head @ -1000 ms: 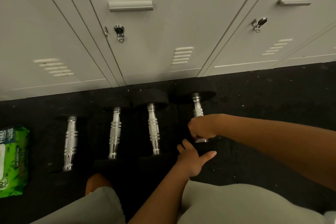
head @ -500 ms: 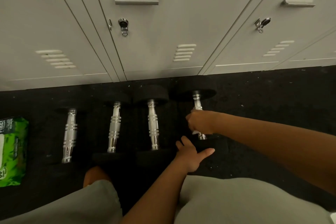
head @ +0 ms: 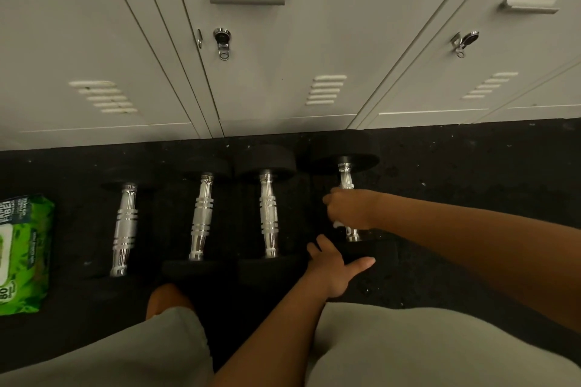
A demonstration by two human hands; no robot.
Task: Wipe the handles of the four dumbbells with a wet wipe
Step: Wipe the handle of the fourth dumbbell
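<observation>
Right hand (head: 352,209) is clenched round a white wet wipe (head: 338,224) on the rightmost chrome dumbbell handle (head: 345,179), which runs straight away; left hand (head: 336,267) rests released on its near black weight.

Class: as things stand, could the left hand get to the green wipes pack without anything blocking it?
Probably yes: the left hand is open and the floor toward the wipes pack looks open, though three dumbbells lie between.

My right hand (head: 351,209) is curled into a closed fist, forearm reaching in from the right edge. My left hand (head: 334,269) lies just below it, palm down, fingers spread, thumb pointing right, forearm rising between my bent knees.
</observation>
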